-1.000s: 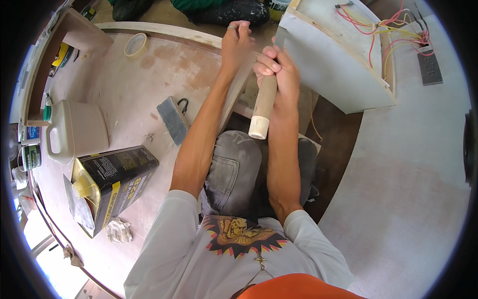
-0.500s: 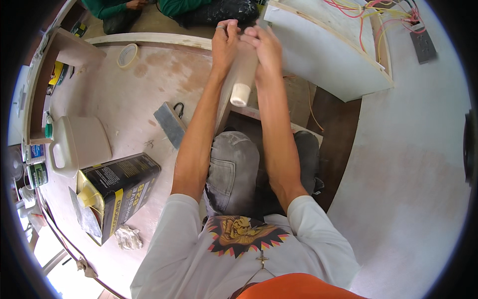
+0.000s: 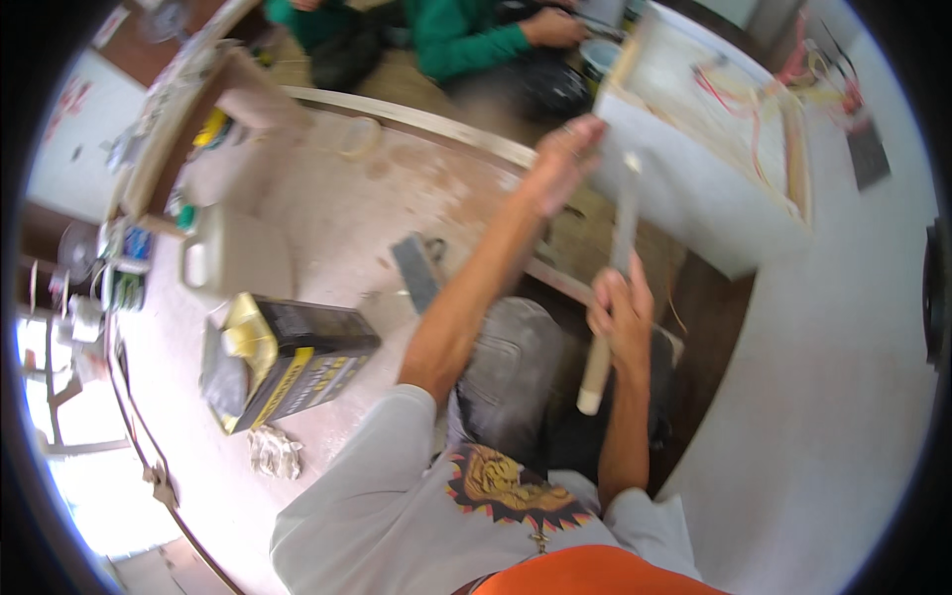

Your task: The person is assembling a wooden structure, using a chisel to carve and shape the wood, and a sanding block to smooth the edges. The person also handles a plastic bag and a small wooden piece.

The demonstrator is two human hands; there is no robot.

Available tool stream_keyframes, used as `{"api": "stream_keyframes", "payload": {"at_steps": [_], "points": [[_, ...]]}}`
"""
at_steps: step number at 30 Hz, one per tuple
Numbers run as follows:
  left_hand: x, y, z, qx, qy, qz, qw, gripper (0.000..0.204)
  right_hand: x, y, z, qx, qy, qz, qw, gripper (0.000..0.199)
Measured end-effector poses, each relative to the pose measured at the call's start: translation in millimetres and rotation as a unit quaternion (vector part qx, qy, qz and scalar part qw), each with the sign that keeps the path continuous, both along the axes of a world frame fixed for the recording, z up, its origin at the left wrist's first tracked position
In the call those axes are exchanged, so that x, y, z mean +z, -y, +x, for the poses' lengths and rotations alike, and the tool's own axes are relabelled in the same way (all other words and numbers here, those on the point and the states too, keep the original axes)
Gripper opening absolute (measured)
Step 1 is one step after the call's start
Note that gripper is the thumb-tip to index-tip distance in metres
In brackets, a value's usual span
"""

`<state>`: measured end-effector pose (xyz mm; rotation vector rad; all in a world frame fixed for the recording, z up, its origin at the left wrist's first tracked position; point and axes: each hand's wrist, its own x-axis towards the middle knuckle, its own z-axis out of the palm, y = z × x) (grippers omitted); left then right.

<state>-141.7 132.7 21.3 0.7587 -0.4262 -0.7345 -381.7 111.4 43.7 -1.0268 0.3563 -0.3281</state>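
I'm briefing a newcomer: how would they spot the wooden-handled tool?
Find the white box with red and yellow wires, upper right. Below its left end, the right hand grips the slim tool: greyish blade, pale wooden handle. Unlike the rectangular grey block on the pale board, it is held, and slimmer.

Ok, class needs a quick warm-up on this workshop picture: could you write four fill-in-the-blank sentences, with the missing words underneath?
1. The right hand grips the long tool by its ____.
2. The cap on the pale jug is coloured ____.
3. The black-and-yellow tin is on the person's ____ side.
4. Of jug and tin, the crumpled material lies nearer the ____.

Missing words: handle; green; left; tin.
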Motion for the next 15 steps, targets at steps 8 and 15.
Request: {"api": "stream_keyframes", "payload": {"at_steps": [8, 15], "points": [[17, -7, 3, 0.008, -0.008, -0.024, 1.0, 0.069, -21, -1, -11, -0.036, -0.011, 0.011, 0.999, 0.052], [6, -2, 13, 0.021, -0.024, -0.024, 0.999, 0.068, -40, 11, -18, -0.047, -0.006, 0.003, 0.999, 0.054]]}}
